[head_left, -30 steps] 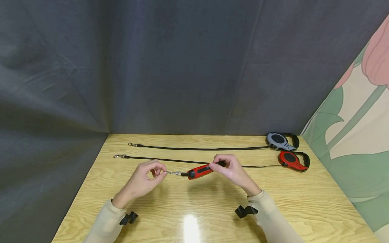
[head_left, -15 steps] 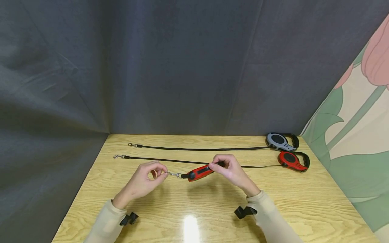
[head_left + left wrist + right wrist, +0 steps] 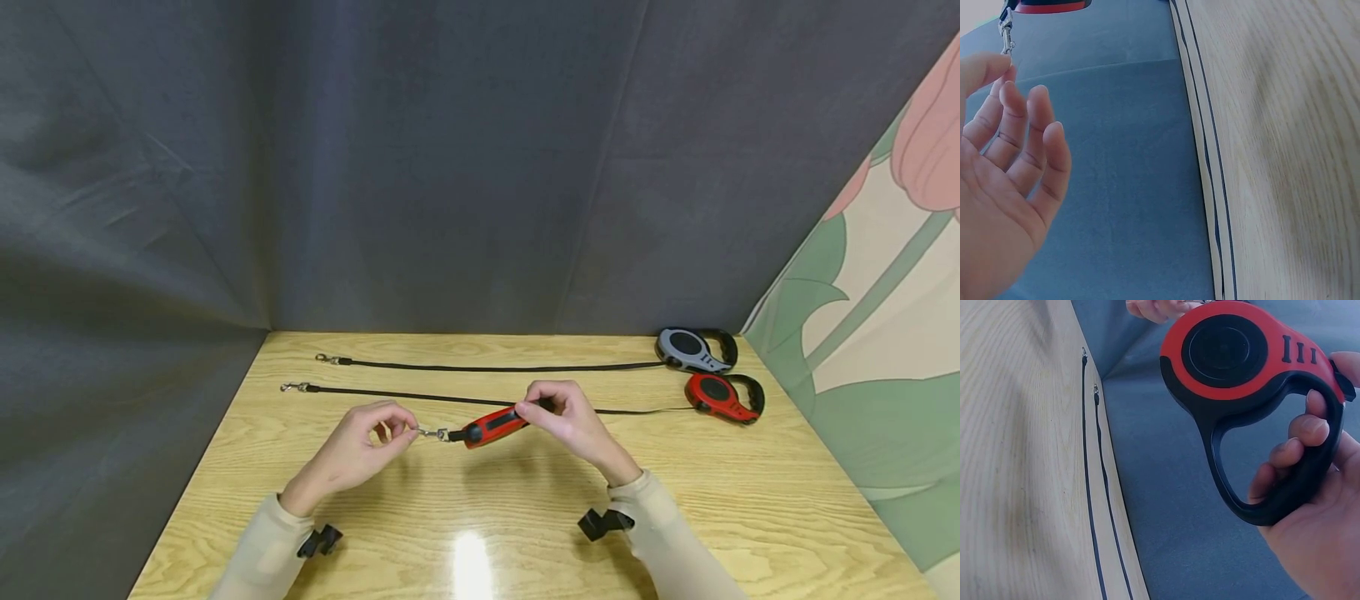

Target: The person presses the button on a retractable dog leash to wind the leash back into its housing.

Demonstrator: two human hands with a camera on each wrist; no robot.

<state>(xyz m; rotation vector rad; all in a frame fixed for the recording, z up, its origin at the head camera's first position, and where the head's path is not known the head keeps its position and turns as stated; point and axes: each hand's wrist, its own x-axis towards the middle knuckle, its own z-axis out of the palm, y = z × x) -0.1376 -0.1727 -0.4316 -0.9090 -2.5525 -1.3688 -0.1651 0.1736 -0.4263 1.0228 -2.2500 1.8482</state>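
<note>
A red and black retractable dog leash [image 3: 498,425] is held above the front half of the table. My right hand [image 3: 573,423] holds it by its loop handle; in the right wrist view the fingers curl through the black handle [image 3: 1300,490], with the thumb near the black button on top. At the casing's other end, my left hand [image 3: 360,446] pinches the tip of the metal snap hook [image 3: 433,433] between thumb and index finger. The left wrist view shows the other fingers loosely bent beside the hook [image 3: 1006,31]. Only a short black strap end shows between hook and casing.
Behind the hands lie a grey retractable leash [image 3: 693,350] and another red one [image 3: 720,397] at the table's right. Their black straps stretch left across the wooden table [image 3: 405,533] to metal hooks [image 3: 294,386]. Dark cloth [image 3: 450,167] hangs along the back and left.
My left hand has shifted slightly right with the snap hook, which now sits a little lower and closer to the casing. My right hand has hardly moved.
</note>
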